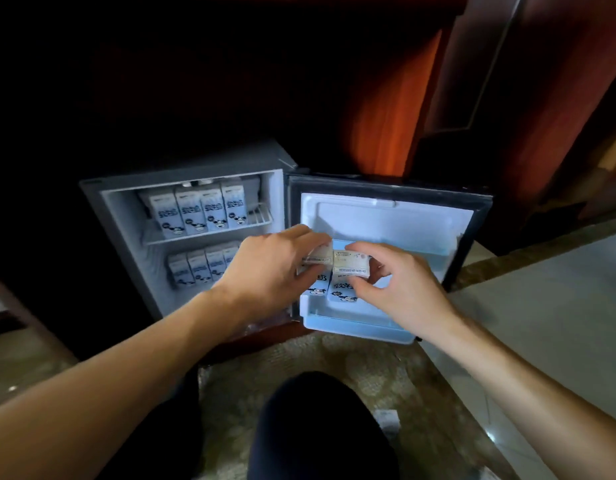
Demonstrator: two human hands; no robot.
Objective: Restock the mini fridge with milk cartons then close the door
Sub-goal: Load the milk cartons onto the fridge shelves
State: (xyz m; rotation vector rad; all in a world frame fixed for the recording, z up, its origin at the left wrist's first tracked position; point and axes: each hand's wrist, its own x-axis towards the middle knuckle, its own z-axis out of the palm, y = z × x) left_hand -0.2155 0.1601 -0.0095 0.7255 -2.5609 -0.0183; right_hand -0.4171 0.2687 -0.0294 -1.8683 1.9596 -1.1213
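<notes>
Fingers (365, 249) of the right hand (403, 289) curl round the right carton (351, 268). The left hand (275, 261) grips the left carton (317, 260) just beside it. Both cartons stand tall, right over the door shelf (355, 329) of the mini fridge (126, 216), maybe touching its floor already.

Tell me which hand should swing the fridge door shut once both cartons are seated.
Right, probably. The right hand grips the right carton nearer the free edge of the door; the left hand grips the left carton beside the hinge, where pushing gives little leverage.
</notes>
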